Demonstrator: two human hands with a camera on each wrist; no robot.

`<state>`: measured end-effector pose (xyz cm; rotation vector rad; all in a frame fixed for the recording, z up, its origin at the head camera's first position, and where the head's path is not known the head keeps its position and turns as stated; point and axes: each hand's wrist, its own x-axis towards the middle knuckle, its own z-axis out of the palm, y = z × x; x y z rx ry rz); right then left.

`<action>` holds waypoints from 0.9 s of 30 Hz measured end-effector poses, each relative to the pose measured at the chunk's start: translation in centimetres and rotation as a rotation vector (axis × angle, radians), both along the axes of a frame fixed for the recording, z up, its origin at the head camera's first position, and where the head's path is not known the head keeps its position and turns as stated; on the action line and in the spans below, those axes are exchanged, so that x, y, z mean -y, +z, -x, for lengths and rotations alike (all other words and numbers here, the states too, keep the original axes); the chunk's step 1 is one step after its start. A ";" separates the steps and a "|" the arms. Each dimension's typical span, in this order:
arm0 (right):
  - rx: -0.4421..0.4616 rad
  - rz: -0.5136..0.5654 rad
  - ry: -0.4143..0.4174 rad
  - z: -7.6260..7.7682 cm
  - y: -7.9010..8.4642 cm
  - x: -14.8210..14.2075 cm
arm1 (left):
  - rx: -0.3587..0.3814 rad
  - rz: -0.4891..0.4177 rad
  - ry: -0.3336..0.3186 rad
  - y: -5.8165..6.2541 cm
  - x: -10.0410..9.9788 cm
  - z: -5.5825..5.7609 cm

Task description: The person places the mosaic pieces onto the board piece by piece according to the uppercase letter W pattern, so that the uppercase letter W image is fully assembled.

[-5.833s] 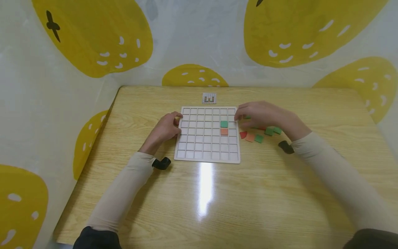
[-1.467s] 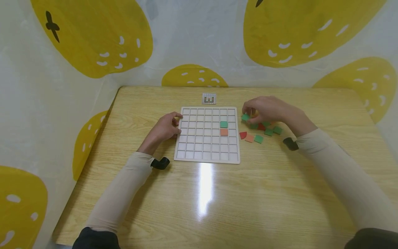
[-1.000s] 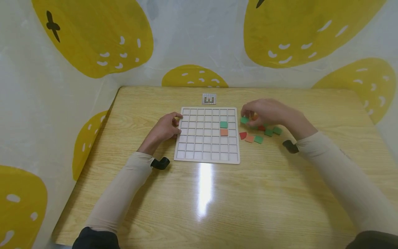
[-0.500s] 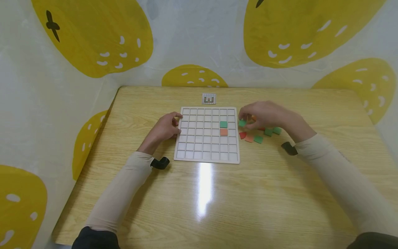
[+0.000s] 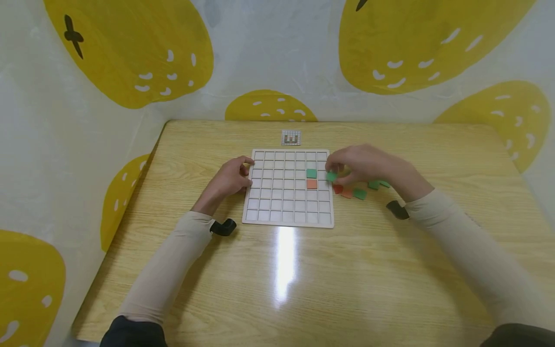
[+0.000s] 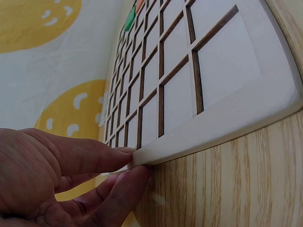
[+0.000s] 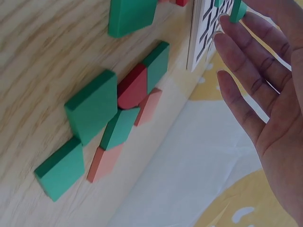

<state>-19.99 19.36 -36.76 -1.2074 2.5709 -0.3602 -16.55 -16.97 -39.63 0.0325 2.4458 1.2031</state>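
Note:
A white square grid board point(image 5: 288, 205) lies on the wooden table, one green tile point(image 5: 311, 173) set in it and an orange tile point(image 5: 311, 184) just below. My left hand point(image 5: 230, 176) grips the board's left edge, thumb point(image 6: 90, 153) on the rim and a fingertip at its side. At the right edge my right hand point(image 5: 366, 164) pinches another green tile point(image 5: 331, 177) between thumb and fingers, over the rim in the head view. From the right wrist, that held green tile point(image 7: 238, 10) shows at the fingertips, the other fingers loosely extended.
Several loose tiles lie right of the board, among them a red quarter-round tile point(image 7: 133, 86), a green tile point(image 7: 94, 108) and an orange tile point(image 7: 105, 163). A small pattern card point(image 5: 291, 138) lies behind the board. Patterned fabric point(image 5: 277, 58) hangs along the table's far edge.
My right hand has carried a green tile from the loose tiles leftward to the board's right edge. The left hand and the two tiles on the board stay where they were.

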 end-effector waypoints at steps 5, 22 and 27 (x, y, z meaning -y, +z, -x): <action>0.012 -0.011 0.012 -0.2 0.0 0.6 | -0.004 -0.001 -0.004 0.0 0.0 0.0; 0.037 -0.027 0.041 -1.0 -0.5 2.1 | -0.010 0.008 -0.001 -0.2 0.0 0.2; 0.026 -0.010 0.068 -1.1 -0.7 2.4 | -0.004 0.001 -0.001 -0.1 0.0 0.1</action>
